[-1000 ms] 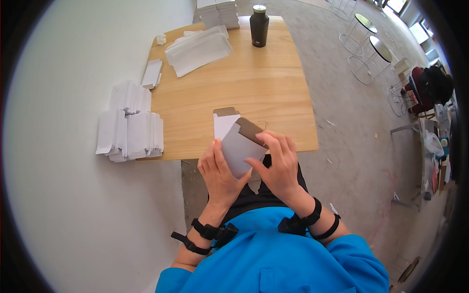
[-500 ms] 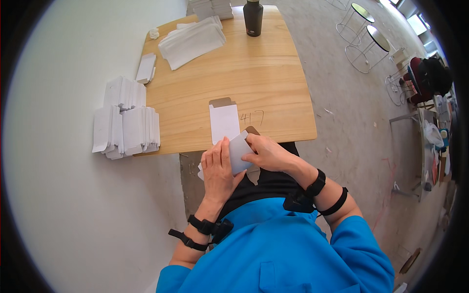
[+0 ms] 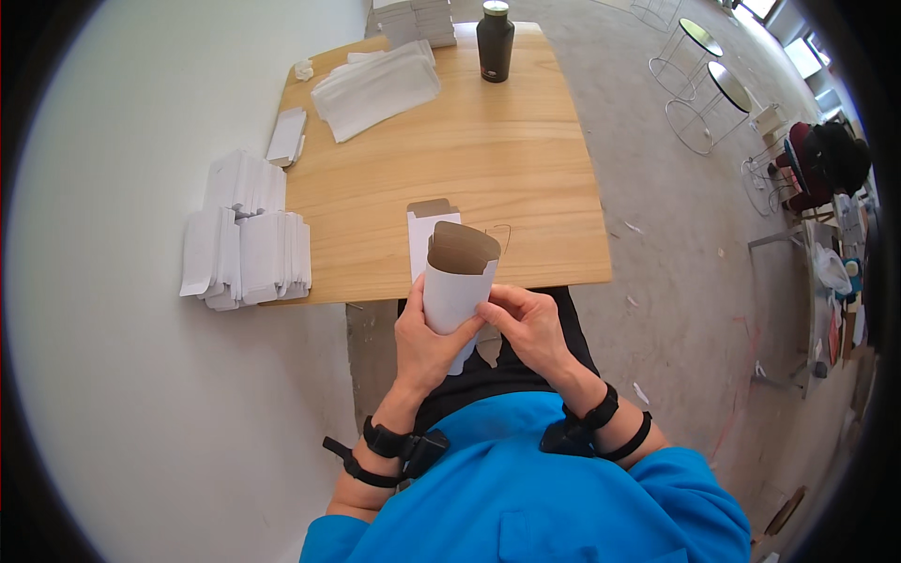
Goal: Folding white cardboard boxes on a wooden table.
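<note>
A white folding carton (image 3: 457, 296) is held above my lap at the table's near edge. Its top stands open and bowed, showing the brown inside. My left hand (image 3: 425, 342) wraps round its left side and lower part, thumb across the front. My right hand (image 3: 527, 324) pinches the carton's right edge between thumb and fingers. Behind it, a second white carton (image 3: 422, 236) lies flat on the table near the front edge, its brown flap pointing away from me and its rest partly covered by the held one.
The wooden table (image 3: 535, 169) bears a dark bottle (image 3: 495, 42), a folded white cloth or sheet (image 3: 377, 89), stacked white pieces (image 3: 416, 21) and a small flat white box (image 3: 286, 137). Several rows of flat white cartons (image 3: 246, 235) sit at the table's left edge by the wall. Round-topped stools (image 3: 729, 86) stand right.
The carton in my hands was flattened and tilted; now it is upright with its sides spread apart. My left hand has shifted from lying over it to cupping it, and my right has lowered.
</note>
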The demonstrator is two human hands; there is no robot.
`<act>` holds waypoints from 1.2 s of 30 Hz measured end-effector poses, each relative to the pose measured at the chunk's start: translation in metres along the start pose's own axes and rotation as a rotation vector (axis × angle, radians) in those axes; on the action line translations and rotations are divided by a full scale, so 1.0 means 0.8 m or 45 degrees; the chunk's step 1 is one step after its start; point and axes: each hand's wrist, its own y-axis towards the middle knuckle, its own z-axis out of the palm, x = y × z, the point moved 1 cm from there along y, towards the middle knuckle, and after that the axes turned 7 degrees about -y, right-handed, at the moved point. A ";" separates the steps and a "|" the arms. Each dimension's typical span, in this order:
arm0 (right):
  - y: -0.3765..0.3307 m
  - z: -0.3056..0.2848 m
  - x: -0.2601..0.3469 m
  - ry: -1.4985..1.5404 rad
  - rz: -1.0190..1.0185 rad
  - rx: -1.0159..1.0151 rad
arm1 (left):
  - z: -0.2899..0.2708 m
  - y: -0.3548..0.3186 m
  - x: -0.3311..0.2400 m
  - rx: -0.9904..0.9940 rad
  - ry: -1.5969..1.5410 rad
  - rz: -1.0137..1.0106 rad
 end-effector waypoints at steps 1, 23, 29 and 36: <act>-0.001 0.000 -0.005 0.041 0.021 -0.012 | -0.001 0.000 0.001 0.011 0.000 0.001; -0.020 -0.013 -0.015 0.121 0.209 0.129 | 0.003 0.001 0.023 -0.214 -0.784 -0.137; -0.012 -0.019 -0.016 -0.150 -0.021 -0.241 | 0.012 -0.003 0.020 -0.090 -0.892 -0.196; -0.003 -0.019 -0.023 -0.248 0.069 -0.033 | 0.001 -0.012 0.074 -0.024 -0.765 -0.215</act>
